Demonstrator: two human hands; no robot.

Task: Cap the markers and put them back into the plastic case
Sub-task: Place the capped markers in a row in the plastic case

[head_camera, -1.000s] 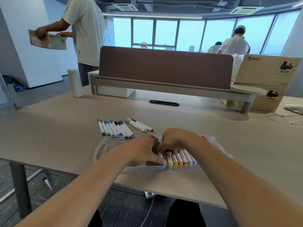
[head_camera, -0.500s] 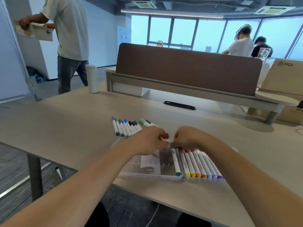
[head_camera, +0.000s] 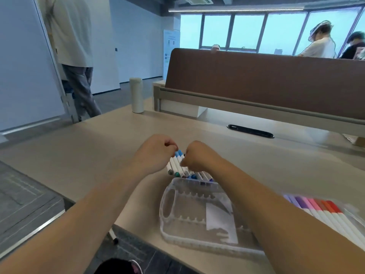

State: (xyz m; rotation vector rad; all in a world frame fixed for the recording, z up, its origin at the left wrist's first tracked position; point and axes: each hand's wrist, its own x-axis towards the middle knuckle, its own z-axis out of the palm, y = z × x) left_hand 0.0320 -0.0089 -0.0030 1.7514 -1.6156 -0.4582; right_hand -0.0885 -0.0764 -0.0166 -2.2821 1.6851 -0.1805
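Head view. Loose markers (head_camera: pixel 177 165) in a row on bench (head_camera: pixel 88 155), just beyond far edge of plastic case (head_camera: pixel 167 214); white barrels, caps blue, green, purple. Left hand (head_camera: pixel 158 153) curled, fingertips pinching at blue-capped ends. Right hand (head_camera: pixel 199 157) clenched over barrels; what it holds hidden. Case clear, ribbed slots, right side blurred, holding stored markers (head_camera: pixel 320 210), purple through red. Markers likely light, stiff, smooth, apt to roll; best pinched mid-barrel, cap pressed on straight. Case probably thin, liable to slide.
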